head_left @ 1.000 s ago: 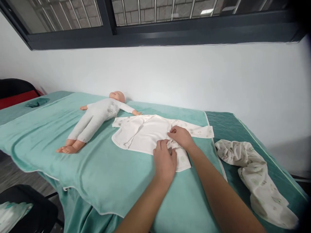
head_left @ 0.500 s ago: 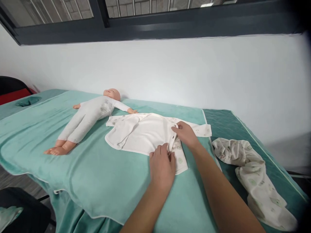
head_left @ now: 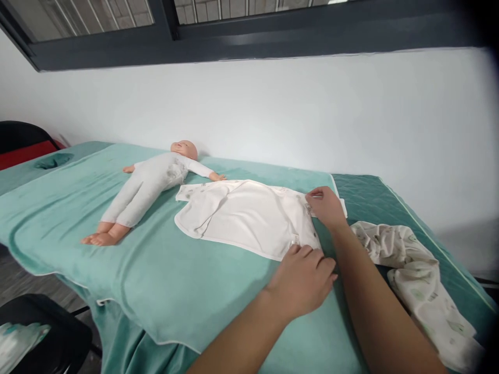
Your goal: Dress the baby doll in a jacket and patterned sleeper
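Observation:
A white baby shirt (head_left: 249, 215) lies spread on the mint-green blanket (head_left: 187, 291), its front panel opened out. My left hand (head_left: 304, 278) grips the shirt's lower right corner, fingers bent over the hem. Farther back, my right hand (head_left: 326, 206) pinches the same panel's edge near the right sleeve. Small dark snaps show along that edge. Left of the shirt a baby doll (head_left: 150, 179) in a white suit lies on its back, one arm reaching toward the shirt's left sleeve.
Crumpled printed baby clothing (head_left: 417, 280) lies at the right on a darker green quilted cover (head_left: 362, 189). A white wall (head_left: 265, 109) and a dark window frame (head_left: 273, 36) stand behind. A black chair (head_left: 42, 332) is at the lower left.
Both hands have moved right, drawing the shirt's front panel outward. It now covers the printed part that showed beneath it. The view has shifted slightly.

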Action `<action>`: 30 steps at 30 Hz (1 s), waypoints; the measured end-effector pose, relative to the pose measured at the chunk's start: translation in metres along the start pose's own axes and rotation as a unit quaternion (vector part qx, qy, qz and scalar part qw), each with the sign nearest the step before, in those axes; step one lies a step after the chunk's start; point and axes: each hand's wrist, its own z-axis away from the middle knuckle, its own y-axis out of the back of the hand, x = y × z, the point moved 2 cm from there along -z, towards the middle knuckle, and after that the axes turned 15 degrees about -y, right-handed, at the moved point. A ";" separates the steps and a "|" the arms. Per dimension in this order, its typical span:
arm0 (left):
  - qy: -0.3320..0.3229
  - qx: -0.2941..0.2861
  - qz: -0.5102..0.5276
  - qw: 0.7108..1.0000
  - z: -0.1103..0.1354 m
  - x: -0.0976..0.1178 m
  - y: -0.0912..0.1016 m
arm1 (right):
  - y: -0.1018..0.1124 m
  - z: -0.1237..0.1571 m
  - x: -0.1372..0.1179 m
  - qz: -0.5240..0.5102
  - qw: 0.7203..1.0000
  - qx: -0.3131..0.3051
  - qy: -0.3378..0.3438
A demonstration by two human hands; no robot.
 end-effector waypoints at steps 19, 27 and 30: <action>0.180 0.246 0.060 0.950 0.221 -0.089 0.152 | -0.011 0.102 -0.009 0.122 0.976 -0.008 0.181; 0.391 0.279 -0.098 0.872 0.311 -0.256 0.259 | -0.179 0.118 -0.173 -0.006 0.973 -0.141 0.183; 0.510 0.303 0.085 0.801 0.337 -0.308 0.259 | -0.249 0.089 -0.222 -0.020 0.978 -0.158 0.136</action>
